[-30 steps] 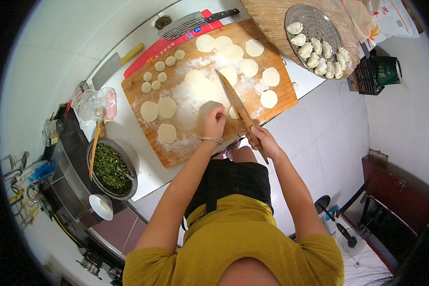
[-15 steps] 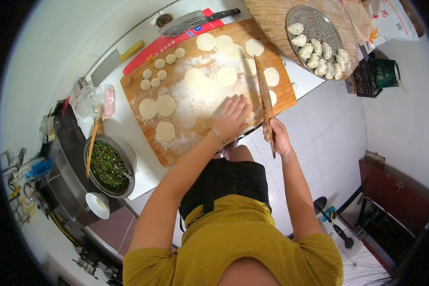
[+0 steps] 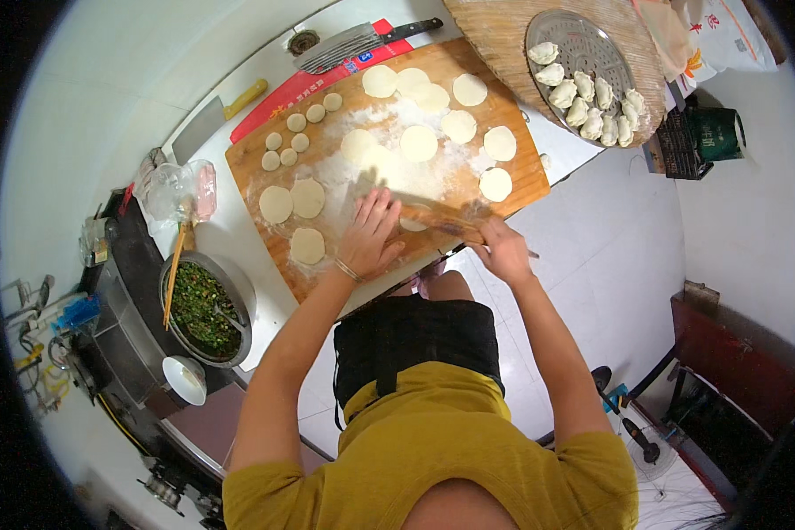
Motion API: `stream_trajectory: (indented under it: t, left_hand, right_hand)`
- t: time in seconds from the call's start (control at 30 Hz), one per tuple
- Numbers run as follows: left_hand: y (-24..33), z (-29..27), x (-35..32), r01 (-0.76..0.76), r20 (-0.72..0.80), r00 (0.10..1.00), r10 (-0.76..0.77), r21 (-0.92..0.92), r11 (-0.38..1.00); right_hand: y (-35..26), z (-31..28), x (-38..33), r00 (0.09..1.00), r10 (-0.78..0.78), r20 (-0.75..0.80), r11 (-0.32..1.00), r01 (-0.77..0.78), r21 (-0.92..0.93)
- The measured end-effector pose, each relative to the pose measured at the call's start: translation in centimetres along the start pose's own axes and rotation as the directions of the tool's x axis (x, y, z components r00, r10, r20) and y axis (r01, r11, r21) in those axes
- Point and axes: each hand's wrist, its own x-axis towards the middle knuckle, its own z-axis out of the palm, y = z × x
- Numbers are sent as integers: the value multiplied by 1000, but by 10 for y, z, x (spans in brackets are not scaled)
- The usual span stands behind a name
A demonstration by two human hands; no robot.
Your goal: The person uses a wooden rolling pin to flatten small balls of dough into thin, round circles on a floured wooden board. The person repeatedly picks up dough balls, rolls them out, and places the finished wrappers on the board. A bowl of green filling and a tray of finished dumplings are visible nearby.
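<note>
White table (image 3: 570,146): mostly covered by the board and by things set along its far and left edges.
Wooden board (image 3: 526,181): laid at a slant on the table, dusted with flour.
Woven tray (image 3: 495,53): placed at the far right, overlapped by a perforated metal plate (image 3: 583,53).
Pot (image 3: 246,331): set left of the board, filled with chopped green filling (image 3: 201,309), crossed at its left rim by chopsticks (image 3: 175,274).
Slotted knife (image 3: 349,49): laid beyond the board, partly on a red strip (image 3: 274,108).
Rolling pin (image 3: 437,217): blurred, held slantwise over the board's near edge.
Right hand (image 3: 503,249): closed around the pin's right end.
Left hand (image 3: 371,234): open, fingers extended, placed just beside the pin's left end; contact with pin or board cannot be told.
Worked dough round (image 3: 412,218): partly covered by the pin, near the board's near edge.
Other dough rounds (image 3: 419,143): spread across the far and right parts, with three at the left.
Dumplings (image 3: 583,86): gathered on the plate.
Small dough pieces (image 3: 300,142): seven, clustered far left on the board.
</note>
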Motion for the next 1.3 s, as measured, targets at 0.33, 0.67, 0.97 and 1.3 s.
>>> stream_trajectory:
  t: [0.33,0.67,0.97,1.3]
  left_hand:
    - [-9,-2,41,227,-4,974,-227,79,971]
    - [-14,-1,59,315,-91,947,-307,96,944]
    - [10,4,-20,291,73,951,-299,103,951]
    - [-6,4,48,-65,50,996,72,-125,990]
  right_hand:
    - [-20,27,61,985,31,-171,964,-74,-256]
    - [-19,34,86,957,35,-288,935,-133,-329]
    - [-38,26,25,987,-110,-114,966,79,-247]
    - [-21,15,37,978,-192,-80,978,184,-99]
